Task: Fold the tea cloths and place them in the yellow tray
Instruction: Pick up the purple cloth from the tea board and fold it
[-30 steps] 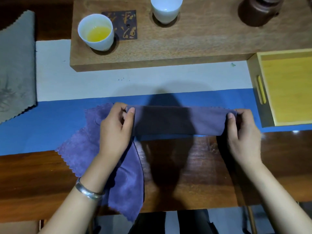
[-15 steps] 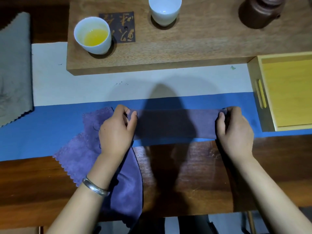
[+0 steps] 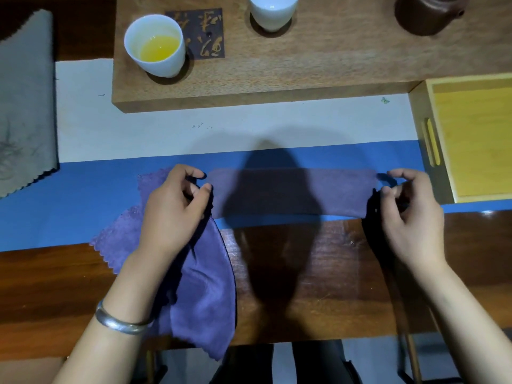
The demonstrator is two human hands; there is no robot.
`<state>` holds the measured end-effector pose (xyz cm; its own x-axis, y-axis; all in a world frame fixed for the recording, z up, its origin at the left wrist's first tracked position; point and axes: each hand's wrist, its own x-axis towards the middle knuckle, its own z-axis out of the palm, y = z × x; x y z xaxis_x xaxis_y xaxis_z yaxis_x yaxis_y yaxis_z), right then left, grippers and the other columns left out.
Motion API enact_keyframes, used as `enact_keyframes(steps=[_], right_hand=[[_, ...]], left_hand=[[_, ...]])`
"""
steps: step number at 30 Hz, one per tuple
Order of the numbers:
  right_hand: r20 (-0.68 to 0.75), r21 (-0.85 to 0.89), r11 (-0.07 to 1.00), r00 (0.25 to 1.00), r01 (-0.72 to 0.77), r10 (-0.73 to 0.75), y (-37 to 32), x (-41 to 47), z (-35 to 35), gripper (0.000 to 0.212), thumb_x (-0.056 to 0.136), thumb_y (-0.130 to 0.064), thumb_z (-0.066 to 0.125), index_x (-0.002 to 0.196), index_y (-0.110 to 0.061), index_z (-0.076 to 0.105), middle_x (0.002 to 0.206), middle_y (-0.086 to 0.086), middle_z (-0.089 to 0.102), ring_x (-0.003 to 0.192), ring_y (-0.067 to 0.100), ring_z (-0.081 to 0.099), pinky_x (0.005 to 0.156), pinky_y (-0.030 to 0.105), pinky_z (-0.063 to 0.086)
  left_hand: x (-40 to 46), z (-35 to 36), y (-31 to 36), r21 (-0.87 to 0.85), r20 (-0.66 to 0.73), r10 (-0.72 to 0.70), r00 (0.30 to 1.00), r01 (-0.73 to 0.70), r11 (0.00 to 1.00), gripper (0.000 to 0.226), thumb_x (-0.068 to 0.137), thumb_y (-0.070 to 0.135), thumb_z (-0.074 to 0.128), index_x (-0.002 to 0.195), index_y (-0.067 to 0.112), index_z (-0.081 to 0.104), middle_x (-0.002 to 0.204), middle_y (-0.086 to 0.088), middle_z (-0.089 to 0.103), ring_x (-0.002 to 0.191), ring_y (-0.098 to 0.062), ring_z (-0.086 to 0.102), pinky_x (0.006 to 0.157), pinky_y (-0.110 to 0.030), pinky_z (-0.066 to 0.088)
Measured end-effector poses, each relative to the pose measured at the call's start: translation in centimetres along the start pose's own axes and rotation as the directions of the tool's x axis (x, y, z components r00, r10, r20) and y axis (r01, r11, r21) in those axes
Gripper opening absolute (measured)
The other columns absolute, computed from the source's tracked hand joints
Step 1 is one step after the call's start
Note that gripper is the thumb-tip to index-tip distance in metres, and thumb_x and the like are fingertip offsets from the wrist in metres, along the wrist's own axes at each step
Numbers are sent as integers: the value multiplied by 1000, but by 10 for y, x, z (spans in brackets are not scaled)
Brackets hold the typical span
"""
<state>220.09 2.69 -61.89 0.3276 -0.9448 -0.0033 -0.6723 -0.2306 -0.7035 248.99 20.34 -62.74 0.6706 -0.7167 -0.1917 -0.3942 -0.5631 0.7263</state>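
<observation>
A purple tea cloth folded into a long strip point(image 3: 291, 192) lies flat on the blue runner point(image 3: 69, 200). My left hand point(image 3: 174, 209) hovers at its left end and my right hand point(image 3: 410, 214) at its right end. The fingers of both are loosely curled and apart, with no cloth pinched between them. A second purple cloth point(image 3: 205, 295), unfolded, lies under my left hand and hangs over the table's near edge. A grey cloth point(image 3: 25, 106) lies at the far left. The yellow tray point(image 3: 471, 139) stands at the right, nothing in it.
A wooden tea board point(image 3: 304, 67) at the back carries a white cup of yellow tea point(image 3: 155, 45), another white cup point(image 3: 273, 9) and a brown teapot point(image 3: 426, 12). The dark wooden table point(image 3: 304, 273) ends near my body.
Both hands pressed on the strip's ends earlier. They have now lifted and slid outward off the ends, fingers curling. The strip lies flat at full length.
</observation>
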Motion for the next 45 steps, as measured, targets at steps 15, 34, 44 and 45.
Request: enact_keyframes(steps=[15, 34, 44, 45], right_hand=[[238, 130, 967, 940, 218, -244, -64, -33, 56, 26, 90, -18, 54, 114, -7, 57, 105, 6, 61, 93, 23, 61, 80, 41, 54], [260, 430, 902, 962, -41, -81, -83, -38, 20, 38, 80, -24, 74, 114, -23, 56, 104, -10, 66, 93, 5, 65, 79, 31, 56], [14, 314, 917, 967, -247, 255, -27, -23, 12, 16, 85, -28, 55, 81, -13, 57, 71, 8, 62, 70, 28, 58, 65, 47, 49], [6, 268, 924, 960, -273, 281, -20, -21, 12, 17, 85, -29, 55, 79, -13, 56, 67, 7, 60, 64, 22, 55, 61, 41, 46]], left_hand=[[-19, 30, 41, 234, 18, -187, 982, 177, 956, 38, 86, 38, 63, 95, 12, 36, 86, -6, 55, 78, -25, 47, 65, -33, 31], [-28, 58, 123, -560, 301, 45, 953, 138, 817, 22, 81, 29, 61, 89, 9, 66, 89, -15, 71, 85, -24, 69, 77, -34, 52], [-21, 89, 114, -413, 103, -62, 993, 99, 905, 19, 89, 18, 57, 73, 27, 61, 71, 10, 64, 68, -9, 60, 68, -27, 47], [-20, 89, 109, -364, 70, -97, 993, 116, 924, 15, 88, 20, 59, 75, 28, 60, 72, 11, 64, 68, -7, 60, 68, -25, 46]])
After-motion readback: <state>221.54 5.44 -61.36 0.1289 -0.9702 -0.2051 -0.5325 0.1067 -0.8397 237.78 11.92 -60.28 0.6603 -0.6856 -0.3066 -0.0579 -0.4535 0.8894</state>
